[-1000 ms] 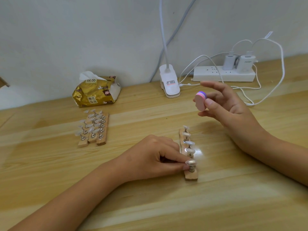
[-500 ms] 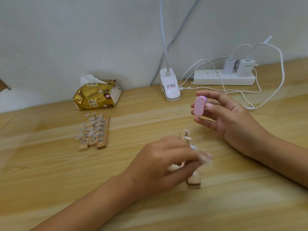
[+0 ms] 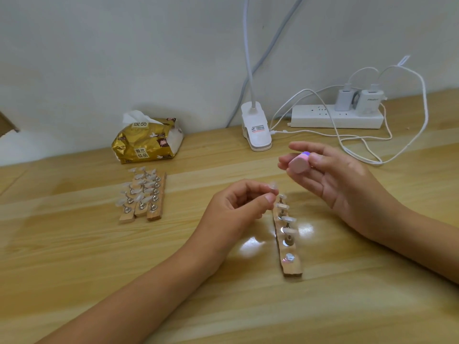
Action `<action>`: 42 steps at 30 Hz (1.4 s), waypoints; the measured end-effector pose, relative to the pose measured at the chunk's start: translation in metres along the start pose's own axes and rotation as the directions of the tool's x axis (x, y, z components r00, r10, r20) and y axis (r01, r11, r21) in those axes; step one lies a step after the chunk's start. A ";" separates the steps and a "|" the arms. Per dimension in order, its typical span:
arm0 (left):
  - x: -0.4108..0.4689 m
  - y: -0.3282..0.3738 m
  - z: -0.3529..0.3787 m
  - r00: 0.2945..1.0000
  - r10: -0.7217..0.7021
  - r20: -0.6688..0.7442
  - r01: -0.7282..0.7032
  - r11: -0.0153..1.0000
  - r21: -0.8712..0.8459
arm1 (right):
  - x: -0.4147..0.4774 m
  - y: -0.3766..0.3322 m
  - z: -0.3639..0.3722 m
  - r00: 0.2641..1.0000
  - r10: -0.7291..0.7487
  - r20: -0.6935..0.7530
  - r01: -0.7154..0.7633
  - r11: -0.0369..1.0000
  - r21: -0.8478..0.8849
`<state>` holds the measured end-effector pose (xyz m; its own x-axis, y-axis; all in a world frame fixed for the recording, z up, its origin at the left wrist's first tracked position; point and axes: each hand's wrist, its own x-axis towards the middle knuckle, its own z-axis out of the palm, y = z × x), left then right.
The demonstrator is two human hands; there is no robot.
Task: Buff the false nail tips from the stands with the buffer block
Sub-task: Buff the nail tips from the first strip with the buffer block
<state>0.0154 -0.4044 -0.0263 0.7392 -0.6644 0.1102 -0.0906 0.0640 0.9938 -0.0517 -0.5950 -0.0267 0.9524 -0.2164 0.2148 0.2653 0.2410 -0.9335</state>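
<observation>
I note the left hand (image 3: 236, 207) raised over the far end of the near stand (image 3: 293, 269), its grip pinching one clear nail tip (image 3: 272, 186) between thumb and forefinger. The right hand (image 3: 347, 184) holds the pink buffer block (image 3: 299, 164) in a fingertip grip, near the tip but apart. Four other tips (image 3: 288, 218) sit on this stand; its nearest peg (image 3: 288, 257) is bare. Three loaded stands (image 3: 140, 212) lie further left on the table (image 3: 74, 244).

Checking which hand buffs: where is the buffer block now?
Head view, right of centre: the buffer block is held by the right hand above the table, just beyond the left hand pinching a nail tip.
</observation>
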 end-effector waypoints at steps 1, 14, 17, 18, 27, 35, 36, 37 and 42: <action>0.000 0.001 0.001 1.000 0.000 0.009 0.000 1.000 0.005 | -0.003 0.000 0.002 0.999 -0.049 0.002 0.049 0.992 -0.117; 0.000 -0.001 0.002 0.998 0.039 0.047 -0.040 0.999 0.016 | -0.014 0.004 0.010 0.921 -0.308 0.239 0.389 0.666 -0.637; -0.001 -0.001 0.002 0.996 0.062 0.062 -0.064 0.997 0.033 | -0.016 0.006 0.011 0.870 -0.343 0.354 0.492 0.557 -0.670; -0.001 -0.001 0.002 0.996 0.068 0.063 -0.071 0.997 0.039 | -0.015 0.006 0.011 0.865 -0.343 0.366 0.501 0.546 -0.672; -0.003 -0.002 0.002 0.993 0.086 0.075 -0.094 0.990 0.107 | -0.018 0.005 0.012 0.842 -0.387 0.376 0.530 0.467 -0.708; -0.005 -0.001 0.003 0.993 0.107 0.056 -0.113 0.987 0.113 | -0.016 0.004 0.010 0.896 -0.329 0.298 0.439 0.560 -0.703; -0.005 -0.001 0.003 0.993 0.109 0.054 -0.114 0.988 0.108 | -0.013 0.002 0.011 0.943 -0.269 0.197 0.330 0.674 -0.661; -0.005 -0.002 0.003 0.993 0.109 0.053 -0.114 0.988 0.101 | -0.010 0.001 0.010 0.970 -0.216 0.114 0.241 0.771 -0.590; -0.002 -0.003 0.002 0.997 0.077 0.018 -0.078 0.995 0.058 | -0.012 -0.002 0.010 0.970 -0.243 0.018 0.229 0.885 -0.405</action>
<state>0.0125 -0.4049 -0.0296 0.7178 -0.6709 0.1864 -0.1869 0.0722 0.9797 -0.0617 -0.5838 -0.0246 0.8616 -0.2519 0.4406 0.3925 -0.2197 -0.8931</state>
